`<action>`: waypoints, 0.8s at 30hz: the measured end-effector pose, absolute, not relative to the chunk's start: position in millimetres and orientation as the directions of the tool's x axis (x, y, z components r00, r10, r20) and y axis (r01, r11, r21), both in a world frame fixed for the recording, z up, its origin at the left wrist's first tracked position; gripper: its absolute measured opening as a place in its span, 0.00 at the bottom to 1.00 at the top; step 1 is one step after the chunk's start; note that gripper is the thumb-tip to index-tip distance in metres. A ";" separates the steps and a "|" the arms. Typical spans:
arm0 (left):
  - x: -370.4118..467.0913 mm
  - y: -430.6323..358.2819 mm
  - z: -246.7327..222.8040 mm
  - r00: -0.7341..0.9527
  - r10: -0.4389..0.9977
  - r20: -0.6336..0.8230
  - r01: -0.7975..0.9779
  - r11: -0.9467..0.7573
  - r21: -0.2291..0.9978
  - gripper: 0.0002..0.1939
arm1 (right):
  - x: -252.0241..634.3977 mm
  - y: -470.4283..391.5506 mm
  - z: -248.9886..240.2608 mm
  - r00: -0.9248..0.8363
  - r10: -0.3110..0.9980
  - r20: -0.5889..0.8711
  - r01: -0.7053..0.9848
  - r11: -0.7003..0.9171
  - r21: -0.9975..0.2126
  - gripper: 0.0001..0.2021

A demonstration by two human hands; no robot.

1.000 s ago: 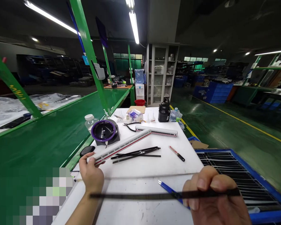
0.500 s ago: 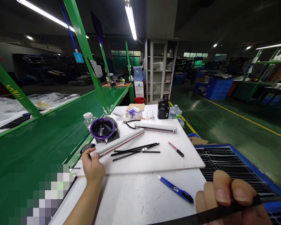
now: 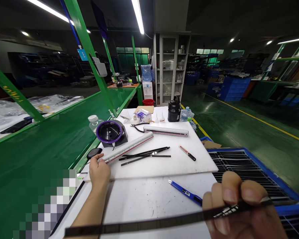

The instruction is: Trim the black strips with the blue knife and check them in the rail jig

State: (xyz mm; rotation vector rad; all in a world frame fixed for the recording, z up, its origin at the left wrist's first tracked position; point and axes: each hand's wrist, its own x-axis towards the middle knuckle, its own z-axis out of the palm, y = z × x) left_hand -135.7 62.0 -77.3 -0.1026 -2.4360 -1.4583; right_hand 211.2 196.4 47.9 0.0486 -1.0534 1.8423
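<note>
My left hand (image 3: 99, 174) is closed round the near end of a long white model train car (image 3: 129, 146) with a red stripe, which lies slanted on the white foam board (image 3: 196, 166). Close to the camera, my right hand (image 3: 233, 202) pinches a long, dark see-through strip (image 3: 139, 224) between thumb and fingers. This strip stretches leftward across the bottom of the view and passes in front of my left forearm. Several similar black strips (image 3: 144, 155) lie crossed on the board. Behind them rests a second white train car (image 3: 165, 130).
A blue utility knife (image 3: 183, 191) lies on the near tabletop, partly behind my right hand. The board carries a small red-and-black knife (image 3: 186, 153), pliers (image 3: 139, 127), a purple-rimmed black device (image 3: 110, 132) and a black flask (image 3: 174, 110). A blue crate (image 3: 260, 167) of dark strips stands at right.
The dark strip in my right hand has risen and now shows across the bottom of the view. My left hand stays at the train car's end. The view has tilted slightly downward.
</note>
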 end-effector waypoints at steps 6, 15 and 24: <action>-131.0 62.1 -63.1 -0.937 0.017 0.350 0.307 0.523 0.795 0.11 | 149.4 235.7 31.6 -0.512 0.759 0.402 -0.740 -0.152 -0.655 0.06; -35.9 87.8 -18.3 -0.544 0.839 -0.016 0.025 0.035 0.999 0.22 | 92.5 257.1 -41.1 -0.661 0.736 0.145 -0.481 -0.268 -0.835 0.18; 1.2 108.2 -43.7 -0.313 0.897 -0.311 -0.417 0.164 0.894 0.17 | 95.3 251.5 -49.9 -0.723 0.674 0.154 -0.387 -0.210 -0.898 0.18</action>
